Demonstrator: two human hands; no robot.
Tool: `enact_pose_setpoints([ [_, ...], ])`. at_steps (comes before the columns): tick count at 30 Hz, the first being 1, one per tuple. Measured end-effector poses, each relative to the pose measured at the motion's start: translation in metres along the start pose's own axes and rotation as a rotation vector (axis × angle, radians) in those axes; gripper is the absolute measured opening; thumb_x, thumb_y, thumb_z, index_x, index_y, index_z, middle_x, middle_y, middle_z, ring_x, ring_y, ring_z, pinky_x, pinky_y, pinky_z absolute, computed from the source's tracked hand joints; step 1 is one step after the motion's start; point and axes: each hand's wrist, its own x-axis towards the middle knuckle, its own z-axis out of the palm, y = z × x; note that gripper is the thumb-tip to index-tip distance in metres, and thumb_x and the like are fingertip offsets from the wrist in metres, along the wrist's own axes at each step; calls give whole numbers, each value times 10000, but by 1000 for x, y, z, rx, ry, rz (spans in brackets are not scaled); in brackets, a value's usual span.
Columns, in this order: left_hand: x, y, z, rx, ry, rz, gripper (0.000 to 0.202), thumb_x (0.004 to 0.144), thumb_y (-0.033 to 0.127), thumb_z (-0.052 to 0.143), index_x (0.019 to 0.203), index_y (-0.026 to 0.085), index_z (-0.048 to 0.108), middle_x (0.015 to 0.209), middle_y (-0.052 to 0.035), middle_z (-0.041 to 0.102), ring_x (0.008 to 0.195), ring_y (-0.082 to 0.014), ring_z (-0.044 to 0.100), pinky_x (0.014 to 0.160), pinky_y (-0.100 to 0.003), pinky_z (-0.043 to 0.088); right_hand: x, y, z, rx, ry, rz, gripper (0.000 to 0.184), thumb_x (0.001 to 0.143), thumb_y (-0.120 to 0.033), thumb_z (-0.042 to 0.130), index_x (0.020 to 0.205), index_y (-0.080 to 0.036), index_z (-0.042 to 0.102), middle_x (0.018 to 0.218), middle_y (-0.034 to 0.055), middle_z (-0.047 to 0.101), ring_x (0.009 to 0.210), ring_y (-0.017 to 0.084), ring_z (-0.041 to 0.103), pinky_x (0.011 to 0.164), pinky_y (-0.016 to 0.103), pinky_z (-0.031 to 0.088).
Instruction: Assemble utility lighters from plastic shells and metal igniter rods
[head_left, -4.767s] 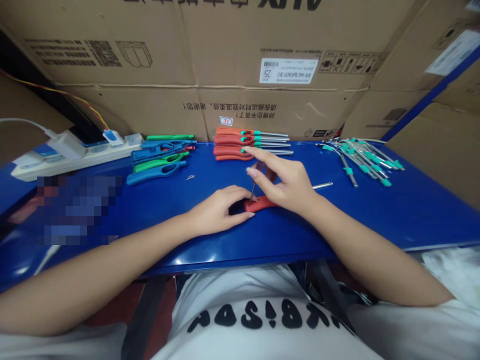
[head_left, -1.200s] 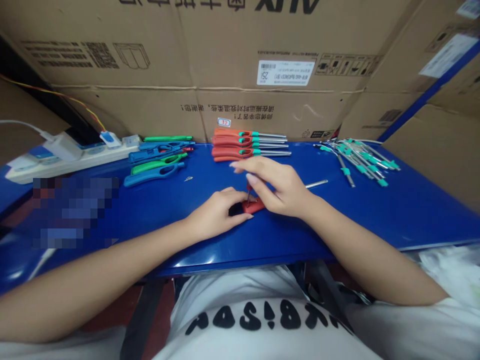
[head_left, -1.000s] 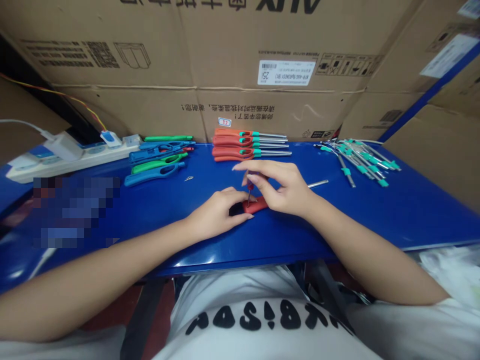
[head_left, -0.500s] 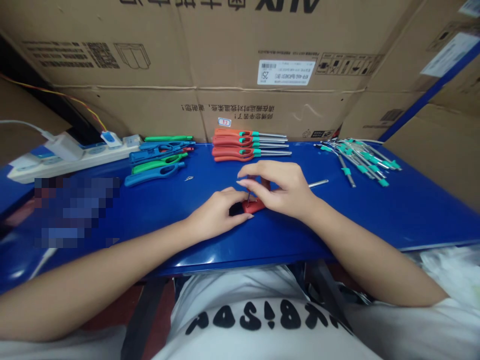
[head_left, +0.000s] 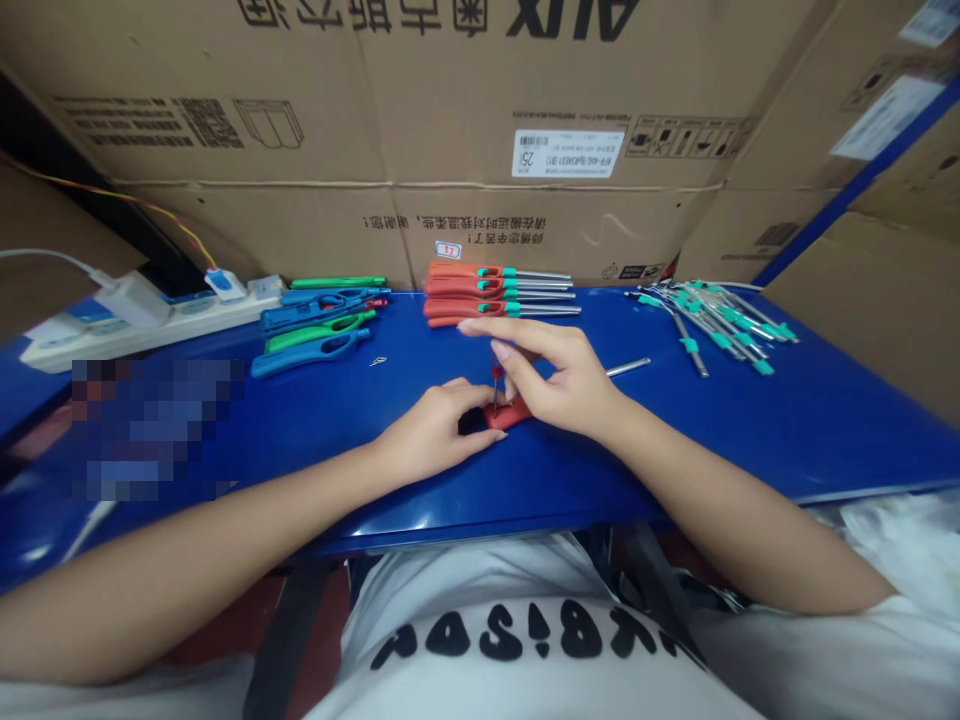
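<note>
A red stick lighter point(head_left: 511, 412) lies on the blue table in front of me, its metal tube pointing right beyond my hand. My left hand point(head_left: 435, 430) pinches the handle's left end between thumb and fingers. Above that end, my right hand point(head_left: 559, 375) holds a small screwdriver point(head_left: 496, 385) nearly upright. Its red handle is between thumb and fingers, and its thin shaft reaches down to the lighter's handle. The right hand hides the middle of the lighter.
Finished-looking red lighters point(head_left: 465, 300) are stacked at the back. Blue and green lighter shells point(head_left: 315, 345) lie left of them, beside a power strip point(head_left: 187, 315). Metal tubes with teal parts point(head_left: 720, 320) are heaped at the right. A cardboard box point(head_left: 420, 120) stands behind.
The fingers of my right hand have shifted on the screwdriver, its index finger reaching farther left, so more of the red handle shows. My left hand and the lighter stay in place.
</note>
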Motion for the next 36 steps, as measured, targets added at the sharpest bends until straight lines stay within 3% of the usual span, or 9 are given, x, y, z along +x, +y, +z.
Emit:
enact_pose_setpoints([
  [5, -1, -2, 2, -12, 23, -5, 184, 873, 243, 740, 1047, 201, 700, 983, -33, 748, 919, -217, 688, 847, -339, 529, 3, -1, -3, 36, -22, -84, 228, 965, -153, 574, 1118, -179, 742, 992, 34, 795, 908, 136, 751, 861, 240, 586],
  [10, -1, -5, 6, -30, 40, -14, 149, 879, 264, 719, 999, 178, 699, 1012, -61, 761, 949, -239, 711, 848, -360, 548, 0, -3, 1, -72, -4, -185, 208, 973, -151, 566, 1069, -214, 739, 1012, 19, 788, 902, 128, 741, 866, 239, 574],
  [14, 0, -5, 6, -88, 54, 2, 164, 890, 266, 675, 1019, 167, 697, 1043, -73, 768, 971, -242, 726, 835, -353, 563, -4, -6, 6, -137, -54, -196, 251, 1002, -162, 499, 1101, -236, 717, 1028, 27, 777, 945, 139, 730, 858, 257, 575],
  [17, 1, -4, 2, -71, 35, -19, 161, 871, 263, 679, 999, 166, 700, 1015, -69, 771, 948, -242, 728, 834, -353, 567, -6, -5, 10, -104, -11, -192, 231, 1007, -183, 496, 1118, -221, 694, 1032, 47, 763, 948, 148, 720, 855, 278, 583],
  [21, 1, -6, -12, -69, -17, -58, 337, 807, 218, 706, 1141, 181, 679, 1081, -57, 762, 961, -216, 722, 898, -343, 571, -2, 10, 7, 66, 185, -38, 268, 1030, -268, 491, 1271, -208, 589, 1015, 52, 725, 750, 120, 699, 643, 228, 573],
  [24, 2, -13, -26, 13, -58, -58, 450, 777, 188, 680, 1226, 188, 656, 1129, -71, 755, 996, -229, 714, 912, -359, 569, 4, 29, -14, 8, 334, 45, 299, 1052, -328, 455, 1322, -223, 530, 996, 33, 701, 540, 80, 593, 528, 216, 517],
  [29, 5, -28, -41, 127, -51, -69, 393, 805, 239, 653, 1194, 195, 685, 1139, -80, 756, 1002, -250, 712, 904, -377, 566, 14, 55, -70, -576, 499, 171, 182, 990, -263, 513, 1107, -179, 623, 952, 77, 714, 755, 185, 681, 765, 314, 556],
  [32, 8, -37, -45, 116, -23, -107, 333, 851, 312, 622, 1152, 193, 702, 1118, -80, 763, 986, -251, 721, 906, -382, 569, 15, 63, -95, -832, 365, 438, 182, 959, -191, 489, 1050, -155, 643, 951, 136, 729, 889, 263, 700, 876, 370, 527],
  [36, 11, -48, -48, 129, 34, -122, 315, 831, 319, 625, 1104, 191, 714, 1104, -88, 764, 973, -256, 716, 899, -387, 567, 13, 74, -109, -1000, 83, 762, 258, 949, -137, 464, 1113, -100, 659, 1073, 218, 721, 1069, 318, 682, 941, 377, 495],
])
